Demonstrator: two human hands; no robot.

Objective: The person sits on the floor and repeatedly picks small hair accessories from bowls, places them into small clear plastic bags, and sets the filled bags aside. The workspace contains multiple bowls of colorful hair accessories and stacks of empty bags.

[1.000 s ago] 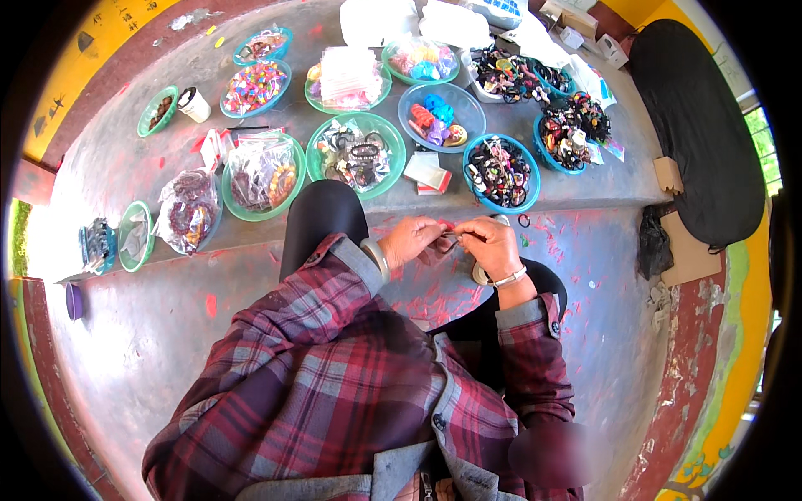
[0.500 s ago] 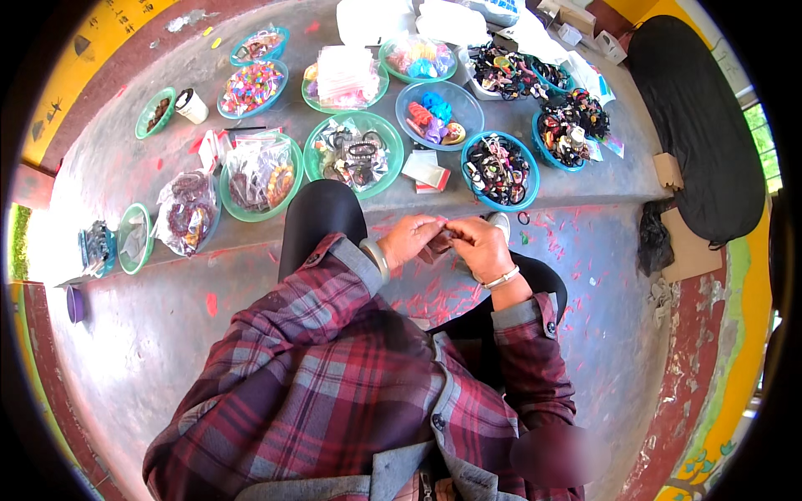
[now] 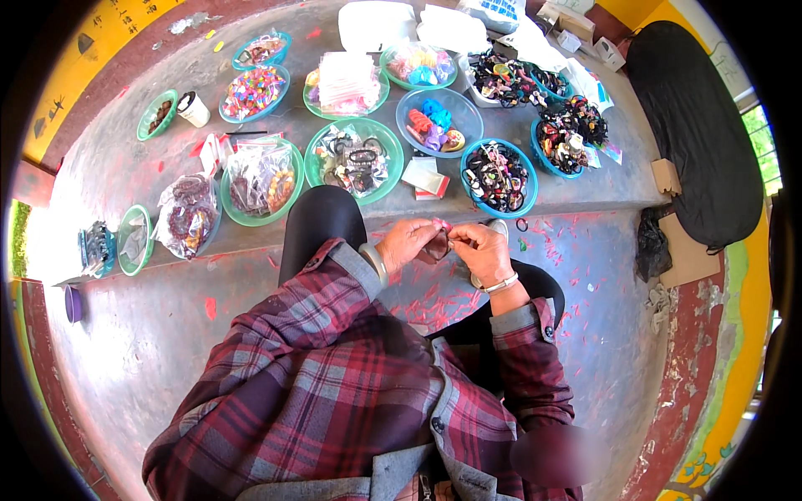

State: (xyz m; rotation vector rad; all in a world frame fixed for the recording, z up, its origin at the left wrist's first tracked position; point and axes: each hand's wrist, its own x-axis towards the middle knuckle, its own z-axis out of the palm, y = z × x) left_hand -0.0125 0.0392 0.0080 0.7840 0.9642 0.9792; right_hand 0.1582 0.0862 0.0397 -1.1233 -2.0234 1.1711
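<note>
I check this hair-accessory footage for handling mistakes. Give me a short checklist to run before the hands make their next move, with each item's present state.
1. Left hand on the small dark item: ok, fingers are closed on it.
2. Right hand on the same item: ok, it touches it from the other side.
3. What the item is: cannot tell, too small and mostly covered.
4. Nearest blue bowl within view ahead of the hands: ok, it stands on the ledge just beyond them.
5. Small ring on the floor near the hands: not ok, it lies loose.
</note>
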